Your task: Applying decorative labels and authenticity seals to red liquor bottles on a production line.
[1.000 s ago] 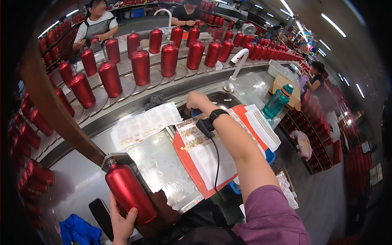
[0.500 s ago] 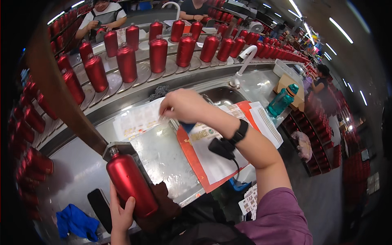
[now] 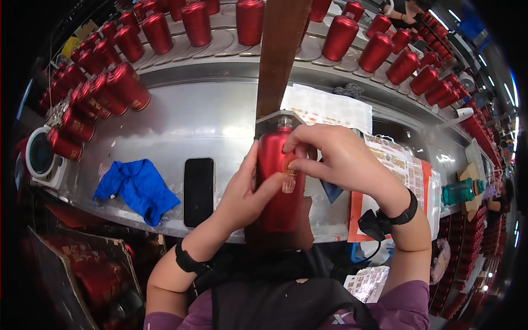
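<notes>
A glossy red bottle [image 3: 280, 212] with a clear neck lies tilted against a metal holder in front of me. My left hand [image 3: 239, 201] grips its left side, with the thumb stretched across the front. Over the bottle's upper right, my right hand [image 3: 335, 159] is bent, its thumb and forefinger at a small gold-and-clear decal [image 3: 289, 181] on the red surface. The left thumb touches the decal's edge. Part of the decal is hidden under the fingers. A dark blue flat piece [image 3: 331, 190] shows just below my right hand.
A wooden post [image 3: 278, 60] rises behind the bottle. At left are a blue cloth [image 3: 137, 190], a black phone [image 3: 198, 192] and a round-dialled scale [image 3: 41, 154]. Printed sheets [image 3: 388, 159] lie at right, near a teal bottle [image 3: 459, 191]. Red bottles [image 3: 250, 22] line a conveyor behind.
The view has swung left. My right hand has come from above the printed sheets to the red bottle, where a gold decal now shows. My left hand still holds the bottle.
</notes>
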Motion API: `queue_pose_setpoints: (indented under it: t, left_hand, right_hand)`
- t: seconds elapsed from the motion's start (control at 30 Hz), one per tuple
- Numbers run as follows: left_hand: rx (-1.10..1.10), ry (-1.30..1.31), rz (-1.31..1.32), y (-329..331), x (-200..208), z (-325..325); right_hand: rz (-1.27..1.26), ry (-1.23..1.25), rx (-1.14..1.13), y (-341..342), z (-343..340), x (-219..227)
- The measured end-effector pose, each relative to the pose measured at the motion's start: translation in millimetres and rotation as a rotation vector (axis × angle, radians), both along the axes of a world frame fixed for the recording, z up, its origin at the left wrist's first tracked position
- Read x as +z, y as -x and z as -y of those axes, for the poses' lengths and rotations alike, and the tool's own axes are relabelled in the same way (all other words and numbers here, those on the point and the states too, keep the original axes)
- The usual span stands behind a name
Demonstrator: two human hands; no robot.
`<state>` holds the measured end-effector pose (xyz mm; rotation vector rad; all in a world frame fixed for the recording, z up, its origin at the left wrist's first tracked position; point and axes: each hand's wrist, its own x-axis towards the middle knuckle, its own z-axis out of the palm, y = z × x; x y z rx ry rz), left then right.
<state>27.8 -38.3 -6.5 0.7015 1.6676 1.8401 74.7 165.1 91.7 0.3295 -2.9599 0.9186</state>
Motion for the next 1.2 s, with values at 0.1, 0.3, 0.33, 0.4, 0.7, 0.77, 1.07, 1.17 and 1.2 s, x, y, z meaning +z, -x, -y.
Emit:
queue_pose_setpoints:
  t: [0.1, 0.3, 0.33, 0.4, 0.7, 0.77, 1.07, 1.17, 1.2]
  left_hand:
    - [0.015, 0.08, -0.111, 2, 2, -7]
    - [0.006, 0.086, -0.069, 10, 9, -13]
    - [-0.015, 0.081, 0.005, 11, 12, -15]
    - [0.012, 0.133, -0.06, 10, 7, -16]
    - [-0.088, 0.068, 0.049, 6, 21, -19]
    - [-0.045, 0.016, 0.188, 9, 19, -18]
    - [-0.109, 0.005, 0.103, 10, 11, -13]
    - [-0.1, -0.035, 0.235, 11, 12, -15]
    - [-0.105, -0.031, 0.233, 10, 12, -16]
  right_hand:
    - [-0.018, 0.028, -0.018, -1, -1, -5]
    - [-0.027, 0.008, -0.01, -1, -3, -4]
    - [-0.027, 0.02, -0.017, -1, -4, -5]
    - [-0.096, -0.05, 0.005, 1, -6, -7]
    - [-0.006, 0.135, -0.307, -2, -14, -16]
    - [-0.045, 0.242, -0.371, -10, -19, -38]
    - [0.259, 1.003, -0.394, -39, 3, -81]
    - [0.294, 1.167, -0.426, -38, 7, -84]
    - [0.289, 1.171, -0.429, -38, 7, -84]
